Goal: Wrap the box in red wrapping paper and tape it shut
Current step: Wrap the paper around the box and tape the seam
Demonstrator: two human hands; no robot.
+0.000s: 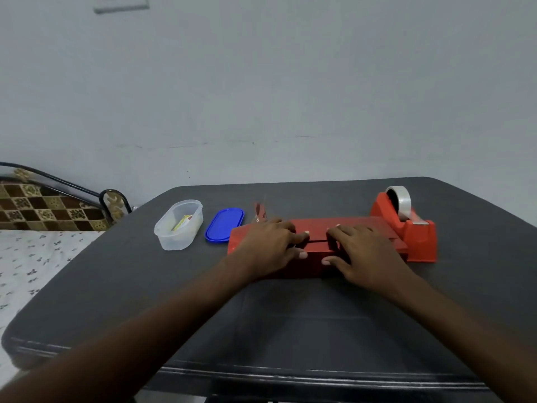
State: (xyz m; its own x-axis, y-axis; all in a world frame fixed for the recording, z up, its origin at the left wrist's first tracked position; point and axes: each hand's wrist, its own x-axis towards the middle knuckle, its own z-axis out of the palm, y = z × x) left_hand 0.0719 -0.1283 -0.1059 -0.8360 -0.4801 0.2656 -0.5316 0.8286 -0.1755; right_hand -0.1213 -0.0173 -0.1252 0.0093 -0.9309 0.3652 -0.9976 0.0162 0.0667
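My left hand (268, 245) lies flat on the left half of the box (315, 251), fingers straight and pressing the red paper (357, 223) down, thumb against the near side. My right hand (361, 253) does the same on the right half, fingers spread and pointing toward the middle. Neither grips anything; both just pin the paper. The box sits at centre frame on the dark worktop (145, 286), and between my fingertips I see a dark line where the two paper edges meet, with no tape on it that I can make out.

The risk, as I judge it, is that seam. The dispenser (406, 228) stands just right of the box, touching or nearly so, and fetching tape means lifting my right hand. With only one hand pressing, the flap could spring up or slide, and the seam would gape or go on crooked. The paper ends at left and right look unfolded; I cannot tell for sure.

Further left, a blue lid (224, 225) and a clear tub (178, 225) stand apart from the box, clear of my reach.
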